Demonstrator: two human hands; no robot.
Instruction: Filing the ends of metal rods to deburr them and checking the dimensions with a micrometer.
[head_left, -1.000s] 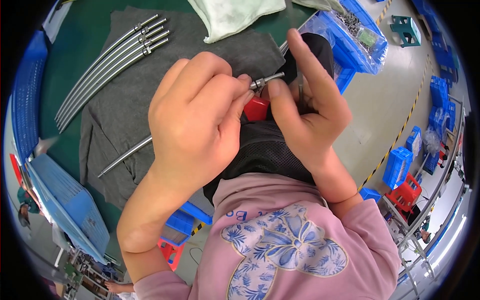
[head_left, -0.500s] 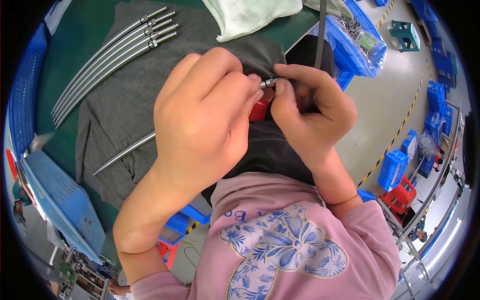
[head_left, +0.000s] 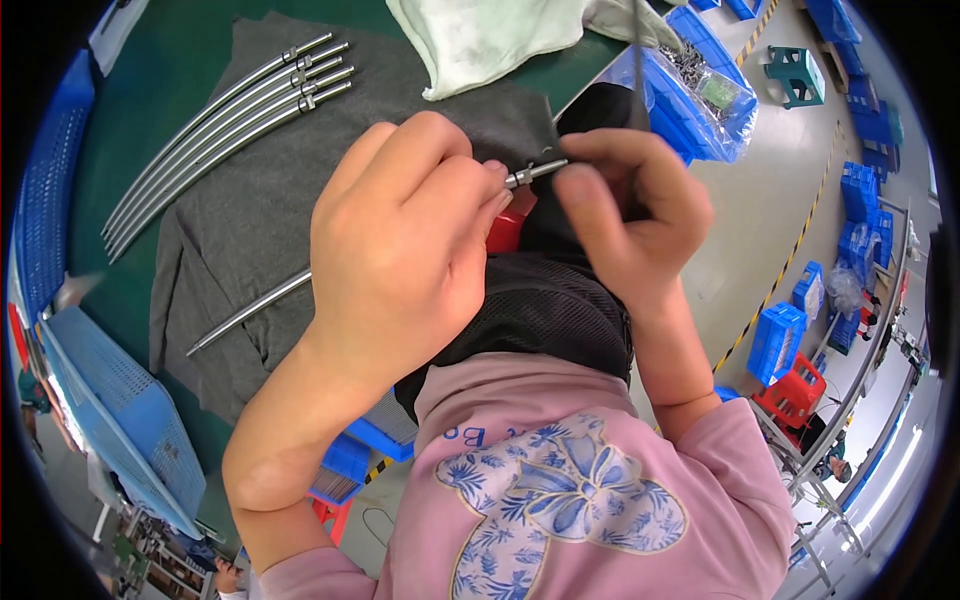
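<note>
**Metal rod end pinched between both hands over the grey mat**

Metal rod (head_left: 535, 172) sits just off the grey mat's (head_left: 240, 230) right edge, held above a black mesh cloth (head_left: 560, 300), with a red part (head_left: 508, 228) just under it. Risks, as a guess: the thin tip could slip from the pinch and drop onto the mesh, since the grip area is small; a skewed twist could also cross the fitting.

Left hand (head_left: 400, 250) is curled closed, fingertips clamped on the rod's near end, wrist bent inward. Right hand (head_left: 625, 215) pinches the far tip, thumb and forefinger closed on it.

On the mat: a bundle of long rods (head_left: 225, 125) upper left, one loose rod (head_left: 250, 312) lower down.
</note>
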